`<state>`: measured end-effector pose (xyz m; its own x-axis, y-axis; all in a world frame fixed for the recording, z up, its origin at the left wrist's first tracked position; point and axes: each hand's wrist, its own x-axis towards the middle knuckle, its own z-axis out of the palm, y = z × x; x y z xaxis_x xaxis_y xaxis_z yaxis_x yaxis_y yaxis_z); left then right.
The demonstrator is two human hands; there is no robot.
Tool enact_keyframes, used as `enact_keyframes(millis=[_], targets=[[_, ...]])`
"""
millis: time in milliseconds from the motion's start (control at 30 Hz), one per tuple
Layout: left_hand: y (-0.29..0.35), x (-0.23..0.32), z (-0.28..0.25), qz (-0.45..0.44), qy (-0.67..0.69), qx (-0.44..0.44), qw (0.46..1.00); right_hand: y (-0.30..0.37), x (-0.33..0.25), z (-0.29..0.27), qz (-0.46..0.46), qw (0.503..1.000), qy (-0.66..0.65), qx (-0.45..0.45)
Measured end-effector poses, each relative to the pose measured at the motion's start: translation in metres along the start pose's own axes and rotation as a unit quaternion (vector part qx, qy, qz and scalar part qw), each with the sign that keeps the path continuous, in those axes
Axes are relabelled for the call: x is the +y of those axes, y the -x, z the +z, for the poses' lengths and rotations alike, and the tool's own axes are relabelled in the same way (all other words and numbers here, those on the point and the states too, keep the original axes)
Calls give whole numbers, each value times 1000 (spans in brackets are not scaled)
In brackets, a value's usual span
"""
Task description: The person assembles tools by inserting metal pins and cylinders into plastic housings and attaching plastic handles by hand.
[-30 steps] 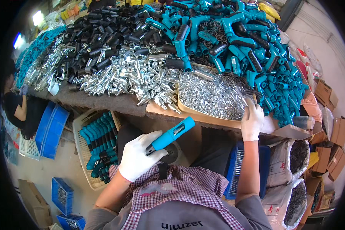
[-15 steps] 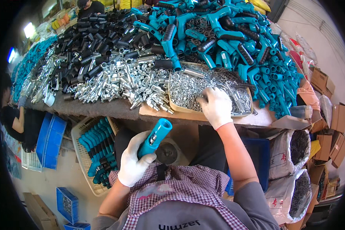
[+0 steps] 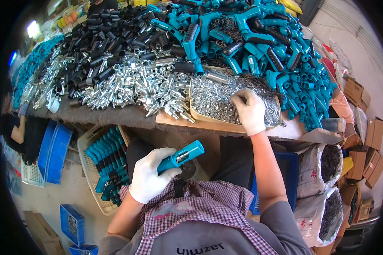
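My left hand (image 3: 151,175), in a white glove, is closed around a teal plastic tube (image 3: 183,156). The tube slants up to the right, and a metal piece shows through a slot in its side. My right hand (image 3: 250,111), gloved too, hovers at the near right part of a shallow tray (image 3: 217,122) of small silver metal parts (image 3: 212,95). Its thumb and fingers are pinched together; whatever is between them is too small or hidden to make out.
Behind the tray lie heaps of silver fittings (image 3: 132,87), black sleeves (image 3: 115,38) and teal pistol-shaped housings (image 3: 247,25). A cream basket of teal handles (image 3: 102,157) stands below left. White sacks (image 3: 312,182) stand at right. A co-worker's arm (image 3: 19,131) shows far left.
The teal tube has tipped from nearly upright to a rightward slant in my left hand. My right hand has shifted slightly right and up over the tray, its fingertips pinched.
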<state>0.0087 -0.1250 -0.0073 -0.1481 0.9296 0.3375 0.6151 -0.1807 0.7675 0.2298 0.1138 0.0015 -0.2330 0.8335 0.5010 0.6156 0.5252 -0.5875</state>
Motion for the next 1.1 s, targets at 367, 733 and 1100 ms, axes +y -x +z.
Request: enact_keyframes(millis=[367, 733, 1100], targets=[[-8, -10, -5, 137, -122, -62, 981, 59, -74, -7, -12, 936, -199, -289], [-4, -4, 2, 124, -237, -112, 957, 124, -80, 27, -122, 940, -203, -247], [-9, 2, 4, 102, -218, -138, 961, 135, -68, 16, -136, 938, -206, -244]])
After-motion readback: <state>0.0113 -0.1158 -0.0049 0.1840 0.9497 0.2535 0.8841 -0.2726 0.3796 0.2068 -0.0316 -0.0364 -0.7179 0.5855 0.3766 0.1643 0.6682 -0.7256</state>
